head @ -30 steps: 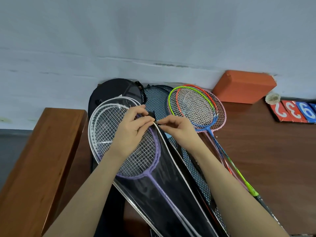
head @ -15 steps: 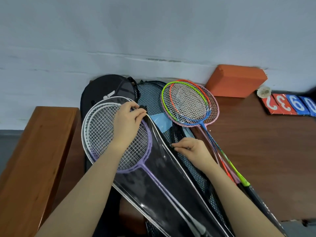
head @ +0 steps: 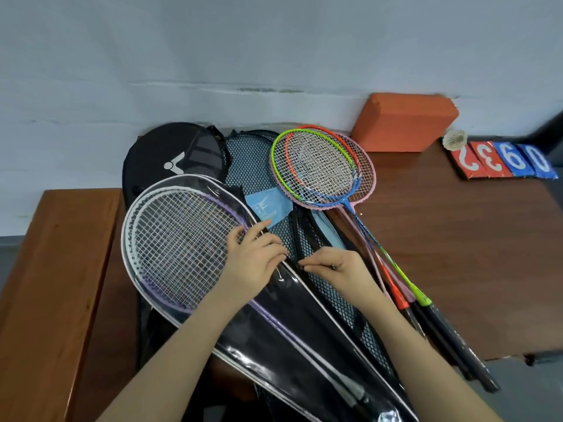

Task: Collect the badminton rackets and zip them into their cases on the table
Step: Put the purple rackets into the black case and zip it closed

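Observation:
A clear-fronted black racket case [head: 292,339] lies diagonally across the pile, with a purple racket [head: 182,248] and a white racket inside it. My left hand [head: 253,263] rests on the case's right edge below the racket heads, its fingers curled over the rim. Just to the right, my right hand [head: 338,269] pinches the small black zipper pull [head: 301,267] on that same edge. Several loose rackets [head: 323,169] in green, orange, blue and pink are stacked behind, their handles running toward the table's front right.
A black case with a white logo [head: 173,156] and a blue mesh case [head: 253,159] lie under the pile by the wall. On the brown table [head: 457,254] are an orange block [head: 402,123], a shuttlecock [head: 455,140] and number cards [head: 505,161]. A wooden ledge [head: 54,284] stands at left.
My right hand slid down the case's right edge with the zipper pull. My left hand then left the top of the case and came down beside it.

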Tool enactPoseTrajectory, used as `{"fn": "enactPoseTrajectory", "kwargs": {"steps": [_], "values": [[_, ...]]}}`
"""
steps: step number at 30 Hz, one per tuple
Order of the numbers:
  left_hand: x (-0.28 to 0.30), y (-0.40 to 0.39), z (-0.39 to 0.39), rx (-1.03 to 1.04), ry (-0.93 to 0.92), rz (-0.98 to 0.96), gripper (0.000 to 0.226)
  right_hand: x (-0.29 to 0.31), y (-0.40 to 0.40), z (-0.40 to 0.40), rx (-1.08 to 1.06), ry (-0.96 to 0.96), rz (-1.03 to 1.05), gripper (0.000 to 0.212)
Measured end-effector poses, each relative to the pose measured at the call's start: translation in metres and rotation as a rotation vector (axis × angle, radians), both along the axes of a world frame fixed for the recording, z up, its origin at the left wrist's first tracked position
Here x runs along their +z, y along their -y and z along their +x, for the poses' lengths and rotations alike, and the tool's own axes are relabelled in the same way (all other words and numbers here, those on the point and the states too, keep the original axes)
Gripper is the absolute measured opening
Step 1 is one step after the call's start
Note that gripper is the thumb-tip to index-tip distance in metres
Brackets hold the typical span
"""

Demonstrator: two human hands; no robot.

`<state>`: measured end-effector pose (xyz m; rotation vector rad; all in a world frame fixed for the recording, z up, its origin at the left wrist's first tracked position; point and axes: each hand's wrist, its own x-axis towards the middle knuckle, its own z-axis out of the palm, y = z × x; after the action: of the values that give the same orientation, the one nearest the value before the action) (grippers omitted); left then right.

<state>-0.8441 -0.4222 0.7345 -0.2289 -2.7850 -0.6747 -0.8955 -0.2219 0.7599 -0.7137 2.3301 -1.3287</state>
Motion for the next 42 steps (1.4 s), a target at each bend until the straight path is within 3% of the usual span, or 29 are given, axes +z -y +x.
{"fn": "enactPoseTrajectory", "kwargs": {"steps": [8,16,20,26,29,31,34,38,42], "values": [[0.022,0.003,-0.04,0.088,-0.069,0.097,0.026,0.015,0.004,-0.013,-0.184,0.085,-0.151,0.015],[0.026,0.031,-0.099,0.242,-0.105,0.15,0.019,0.0,-0.036,-0.016,-0.374,0.174,-0.107,0.024],[0.03,0.031,-0.11,0.291,-0.036,0.142,0.02,0.005,-0.031,-0.019,-0.384,0.202,-0.107,0.018],[0.024,-0.023,-0.053,-0.042,0.224,0.004,0.036,0.014,-0.012,-0.022,-0.33,0.167,-0.126,0.018],[0.014,-0.018,-0.036,-0.046,0.182,0.176,0.027,0.019,-0.011,-0.016,-0.283,0.191,-0.154,0.018],[0.008,0.0,-0.041,-0.175,0.248,0.317,0.024,0.019,-0.014,-0.01,-0.25,0.208,-0.153,0.02],[0.003,0.013,-0.051,-0.353,0.36,0.344,0.024,0.011,-0.017,-0.002,-0.238,0.201,-0.133,0.017],[-0.009,0.004,-0.051,-0.327,0.32,0.394,0.022,-0.001,-0.021,0.009,-0.293,0.2,-0.125,0.019],[-0.013,0.005,-0.062,-0.279,0.242,0.385,0.018,-0.003,-0.027,0.01,-0.286,0.084,-0.047,0.018]]}}
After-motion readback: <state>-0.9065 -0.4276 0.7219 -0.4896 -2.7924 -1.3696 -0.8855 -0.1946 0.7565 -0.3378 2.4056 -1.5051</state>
